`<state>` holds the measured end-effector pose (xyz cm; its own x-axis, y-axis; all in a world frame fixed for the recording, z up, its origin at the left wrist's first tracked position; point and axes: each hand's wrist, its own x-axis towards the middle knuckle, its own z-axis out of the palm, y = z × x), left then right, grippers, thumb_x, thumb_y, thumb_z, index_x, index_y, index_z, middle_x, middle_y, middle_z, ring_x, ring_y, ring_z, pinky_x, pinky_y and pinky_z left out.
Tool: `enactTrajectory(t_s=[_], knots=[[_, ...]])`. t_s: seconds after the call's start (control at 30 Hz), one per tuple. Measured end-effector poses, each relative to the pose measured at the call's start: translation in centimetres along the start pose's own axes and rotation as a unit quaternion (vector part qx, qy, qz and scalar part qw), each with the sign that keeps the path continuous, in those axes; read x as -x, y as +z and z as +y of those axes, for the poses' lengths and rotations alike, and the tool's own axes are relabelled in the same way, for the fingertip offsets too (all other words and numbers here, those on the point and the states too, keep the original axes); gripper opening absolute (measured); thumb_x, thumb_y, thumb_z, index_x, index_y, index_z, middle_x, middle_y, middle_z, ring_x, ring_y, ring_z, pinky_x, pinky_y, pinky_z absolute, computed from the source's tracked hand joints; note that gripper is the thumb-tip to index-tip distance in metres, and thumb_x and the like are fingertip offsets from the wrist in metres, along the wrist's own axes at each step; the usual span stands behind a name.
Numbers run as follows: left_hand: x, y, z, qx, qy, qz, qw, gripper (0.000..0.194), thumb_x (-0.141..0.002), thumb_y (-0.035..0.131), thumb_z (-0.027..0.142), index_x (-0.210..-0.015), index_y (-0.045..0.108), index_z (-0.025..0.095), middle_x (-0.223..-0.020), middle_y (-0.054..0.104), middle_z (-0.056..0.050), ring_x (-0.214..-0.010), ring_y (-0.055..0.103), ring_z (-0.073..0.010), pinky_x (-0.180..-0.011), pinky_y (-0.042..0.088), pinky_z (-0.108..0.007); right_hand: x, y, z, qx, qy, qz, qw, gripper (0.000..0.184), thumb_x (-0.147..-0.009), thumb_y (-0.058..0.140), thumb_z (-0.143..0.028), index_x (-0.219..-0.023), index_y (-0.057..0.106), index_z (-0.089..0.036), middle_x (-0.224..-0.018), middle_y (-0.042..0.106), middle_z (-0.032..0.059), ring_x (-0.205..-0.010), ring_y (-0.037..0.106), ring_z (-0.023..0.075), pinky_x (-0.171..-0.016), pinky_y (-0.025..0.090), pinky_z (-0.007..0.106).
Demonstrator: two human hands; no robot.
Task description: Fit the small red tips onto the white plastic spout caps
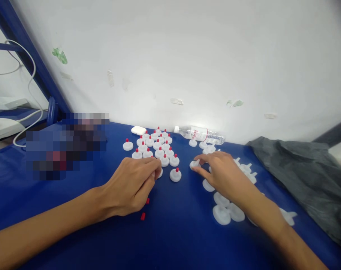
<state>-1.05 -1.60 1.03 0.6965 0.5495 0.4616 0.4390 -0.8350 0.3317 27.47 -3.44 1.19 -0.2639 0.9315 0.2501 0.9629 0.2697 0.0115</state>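
Observation:
My right hand (219, 168) pinches a white nozzle cap (195, 165) by its spout, thumb and forefinger around it. More plain white nozzle caps (221, 215) lie loosely under and around that hand. My left hand (138, 183) is closed, its fingertips pointing down; what they grip is hidden. A white cap (160, 173) shows partly behind those fingertips. Just beyond stands a cluster of white caps with red tips (159, 153), with one red-tipped cap (175, 175) apart on the right. Below my left hand lie small loose red tips (142, 216).
A clear plastic bottle (201, 134) lies along the white wall (170, 56). Beside it is a small white case (138, 130). Dark grey cloth (305, 180) covers the right side of the blue surface (170, 240). A white cable (34, 71) hangs at left, near a blurred patch.

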Motion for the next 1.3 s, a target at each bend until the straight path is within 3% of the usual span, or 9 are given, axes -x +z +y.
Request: enactTrajectory(t_s=[0.17,0.27,0.5,0.6,0.83,1.0,1.17,1.3], knots=[[-0.1,0.3,-0.1,-0.027,0.022,0.037,0.999,0.025,-0.098,0.041,0.01,-0.101,0.063,0.02,-0.09,0.069,0.0,-0.061,0.057,-0.0128,-0.056,0.041,-0.029,0.2,-0.1,-0.4,-0.018,-0.036,0.05,0.998,0.014,-0.101,0.063,-0.029,-0.108,0.072,-0.021,-0.092,0.081,0.0056,-0.087,0.077,0.0264,-0.084,0.058,0.043],[-0.2,0.7,-0.1,-0.034,0.053,0.084,0.994,0.021,-0.1,0.047,0.012,-0.111,0.064,0.02,-0.095,0.073,-0.002,-0.065,0.064,-0.0132,-0.057,0.048,-0.027,0.2,0.2,-0.6,-0.023,-0.047,0.046,0.998,0.009,-0.1,0.066,-0.027,-0.107,0.068,-0.022,-0.088,0.08,0.0034,-0.084,0.077,0.0263,-0.082,0.06,0.042],[-0.2,1.1,-0.6,-0.084,0.141,0.165,0.972,0.018,-0.101,0.065,0.015,-0.118,0.064,0.02,-0.098,0.084,0.0,-0.072,0.078,-0.0114,-0.061,0.056,-0.02,0.3,0.0,-1.4,-0.06,-0.086,0.089,0.991,0.027,-0.105,0.057,-0.029,-0.131,0.062,-0.02,-0.12,0.077,0.0113,-0.111,0.074,0.0287,-0.097,0.06,0.049],[0.0,1.0,-0.8,-0.093,0.161,0.168,0.968,0.019,-0.1,0.064,0.011,-0.117,0.065,0.02,-0.104,0.084,-0.002,-0.074,0.079,-0.0109,-0.062,0.058,-0.019,0.3,-0.6,-1.9,-0.091,-0.116,0.097,0.984,0.027,-0.108,0.051,-0.03,-0.131,0.061,-0.02,-0.122,0.074,0.0112,-0.109,0.074,0.0259,-0.094,0.061,0.046],[0.2,1.1,-1.2,-0.091,0.119,0.148,0.978,0.028,-0.1,0.066,0.014,-0.126,0.066,0.026,-0.105,0.078,-0.002,-0.06,0.069,-0.0069,-0.054,0.052,-0.019,0.7,-0.8,-3.1,-0.114,-0.177,0.116,0.971,0.023,-0.107,0.056,-0.035,-0.124,0.06,-0.02,-0.114,0.078,0.0068,-0.094,0.077,0.0226,-0.08,0.064,0.039],[-0.2,1.2,-0.9,-0.064,0.131,0.189,0.971,0.019,-0.099,0.067,0.012,-0.115,0.068,0.021,-0.099,0.084,-0.002,-0.081,0.08,-0.0139,-0.063,0.061,-0.02,0.8,-0.6,-3.5,-0.107,-0.215,0.142,0.96,0.027,-0.104,0.061,-0.032,-0.127,0.064,-0.017,-0.112,0.077,0.007,-0.094,0.076,0.0231,-0.081,0.063,0.04],[-0.3,1.3,-0.6,-0.063,0.152,0.203,0.965,0.016,-0.098,0.068,0.013,-0.112,0.07,0.02,-0.092,0.086,0.002,-0.063,0.078,-0.01,-0.054,0.057,-0.019,0.5,-0.5,-3.8,-0.071,-0.225,0.185,0.954,0.031,-0.106,0.057,-0.039,-0.124,0.068,-0.017,-0.105,0.078,0.0072,-0.087,0.075,0.0224,-0.077,0.062,0.04],[-0.3,1.2,-0.6,-0.066,0.165,0.196,0.964,0.017,-0.098,0.069,0.013,-0.114,0.07,0.02,-0.095,0.087,0.0,-0.062,0.079,-0.0112,-0.051,0.057,-0.02,0.5,-0.5,-3.8,-0.062,-0.225,0.191,0.953,0.033,-0.108,0.054,-0.041,-0.124,0.069,-0.016,-0.104,0.078,0.007,-0.085,0.075,0.0219,-0.076,0.062,0.039]])
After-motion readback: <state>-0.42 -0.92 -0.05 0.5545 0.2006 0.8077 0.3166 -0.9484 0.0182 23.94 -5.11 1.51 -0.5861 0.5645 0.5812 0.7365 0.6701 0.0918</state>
